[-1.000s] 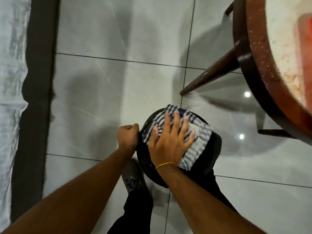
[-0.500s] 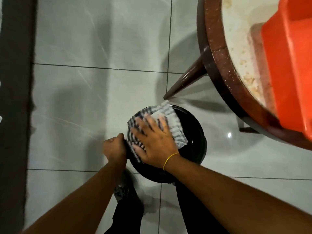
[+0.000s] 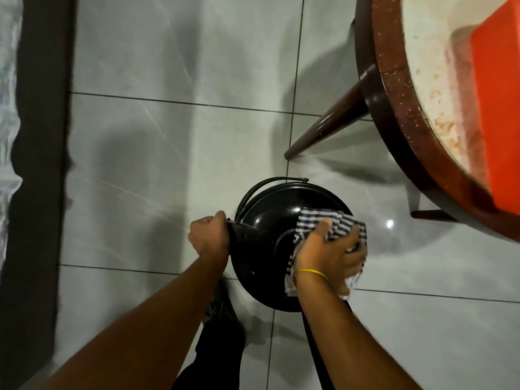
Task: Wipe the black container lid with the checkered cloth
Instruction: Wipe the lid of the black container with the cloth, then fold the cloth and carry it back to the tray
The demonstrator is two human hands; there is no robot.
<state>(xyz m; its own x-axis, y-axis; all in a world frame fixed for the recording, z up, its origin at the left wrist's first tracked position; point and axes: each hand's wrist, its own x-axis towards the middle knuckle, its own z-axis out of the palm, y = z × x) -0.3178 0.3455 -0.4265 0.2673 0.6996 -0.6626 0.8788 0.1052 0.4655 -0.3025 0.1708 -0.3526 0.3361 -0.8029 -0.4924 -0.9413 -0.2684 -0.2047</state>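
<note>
A round, glossy black container lid (image 3: 267,229) sits on its container, low over the tiled floor, with a thin wire handle arching over its far edge. My left hand (image 3: 208,235) is closed in a fist on a black tab at the lid's left rim. My right hand (image 3: 332,254) presses the black-and-white checkered cloth (image 3: 334,220) against the lid's right side. The cloth wraps over the right edge, and my fingers cover part of it.
A round wooden table (image 3: 399,142) with a splayed leg (image 3: 326,130) stands at the right, carrying an orange box (image 3: 498,88). A dark strip (image 3: 39,164) runs down the floor at the left. My feet and dark trouser legs (image 3: 222,327) are below the container.
My right hand has slid the cloth from the lid's left part across to its right edge. My left hand keeps its hold on the left rim.
</note>
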